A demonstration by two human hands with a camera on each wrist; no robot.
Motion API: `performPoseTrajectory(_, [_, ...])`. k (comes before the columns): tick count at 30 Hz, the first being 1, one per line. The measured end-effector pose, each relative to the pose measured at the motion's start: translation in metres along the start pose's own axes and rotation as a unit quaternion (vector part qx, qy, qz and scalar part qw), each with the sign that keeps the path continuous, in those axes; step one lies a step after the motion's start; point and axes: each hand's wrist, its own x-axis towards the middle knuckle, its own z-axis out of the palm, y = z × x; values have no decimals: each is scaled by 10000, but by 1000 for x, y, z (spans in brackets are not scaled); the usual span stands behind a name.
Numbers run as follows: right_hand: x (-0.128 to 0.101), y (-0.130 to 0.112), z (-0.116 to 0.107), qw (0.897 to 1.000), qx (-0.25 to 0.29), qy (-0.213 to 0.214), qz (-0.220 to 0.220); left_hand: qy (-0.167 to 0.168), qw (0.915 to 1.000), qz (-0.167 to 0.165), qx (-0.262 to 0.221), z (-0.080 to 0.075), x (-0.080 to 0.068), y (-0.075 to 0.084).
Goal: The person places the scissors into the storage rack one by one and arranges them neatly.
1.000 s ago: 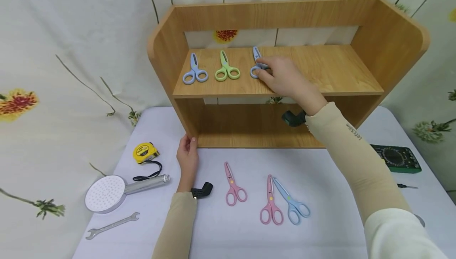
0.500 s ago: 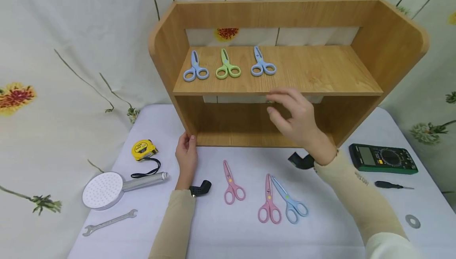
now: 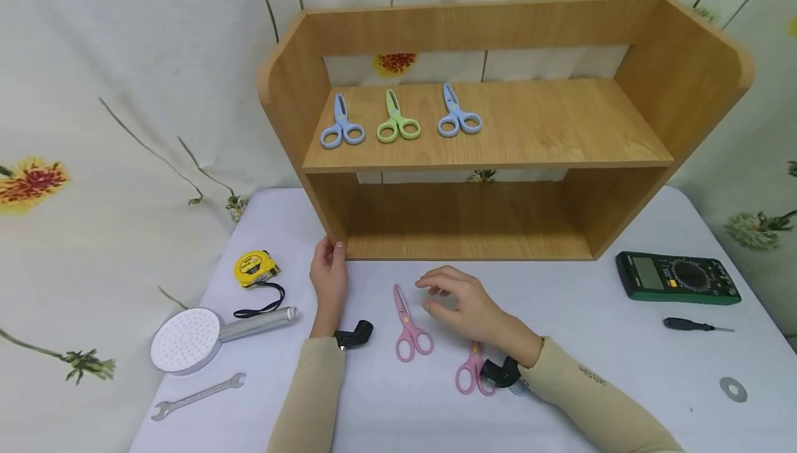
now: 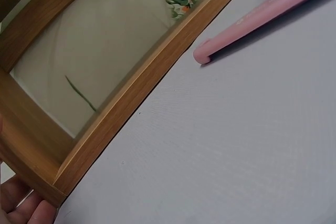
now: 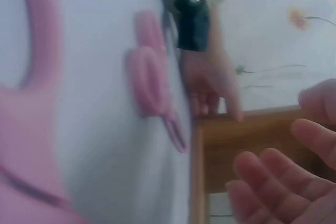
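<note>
My left hand point(image 3: 328, 276) grips the lower left corner of a wooden shelf point(image 3: 554, 121), thumb in front; in the left wrist view its fingertips point(image 4: 42, 212) lie at that corner. My right hand point(image 3: 463, 304) hovers with loosely bent fingers, holding nothing, just right of pink scissors point(image 3: 407, 325) on the table. A second pair of pink scissors point(image 3: 473, 366) lies partly under the right wrist. Blue scissors point(image 3: 519, 387) beside it are mostly hidden by the forearm. On the upper board lie blue scissors point(image 3: 341, 119), green scissors point(image 3: 395, 116) and another blue pair point(image 3: 457, 113), blades pointing back.
At the left lie a yellow tape measure point(image 3: 254, 268), a shower head point(image 3: 185, 340) and a wrench point(image 3: 198, 395). To the right are a multimeter point(image 3: 680, 279), a small screwdriver point(image 3: 688, 324) and a metal washer point(image 3: 733, 390). A floral cloth hangs behind the shelf.
My right hand has let go of the rightmost blue scissors on the upper board and come down and left, over the table towards the pink scissors. The left hand stays at the shelf corner.
</note>
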Motion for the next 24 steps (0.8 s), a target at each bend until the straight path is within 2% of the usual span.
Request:
performPoseTrajectory(3, [-6,-1,8,9949,-15,-775,640,-49,10000,-17,5,0,-2,0])
performPoseTrajectory(5, [-9,-1,13,9848,-274,-1405,985,-84,10000,-28,39,0,-3,0])
performPoseTrajectory(8, [-13,-2,18,9639,-809,-2264,1145,-71,10000,-14,45,0,-3,1])
performPoseTrajectory(10, [-14,-2,21,9537,-1156,-2588,1004,-57,10000,0,-25,0,-3,2])
performPoseTrajectory(11, [-14,-2,22,9503,-1287,-2679,922,-37,10000,23,-41,0,-2,2])
performPoseTrajectory(14, [-13,-3,25,9503,-1478,-2623,800,7,9999,60,-99,-1,-1,2])
performPoseTrajectory(20, [-13,-3,27,9500,-1677,-2516,783,-11,9999,79,-133,-1,0,0])
performPoseTrajectory(24, [-14,-3,30,9461,-2039,-2387,793,-16,9999,74,-154,0,0,0])
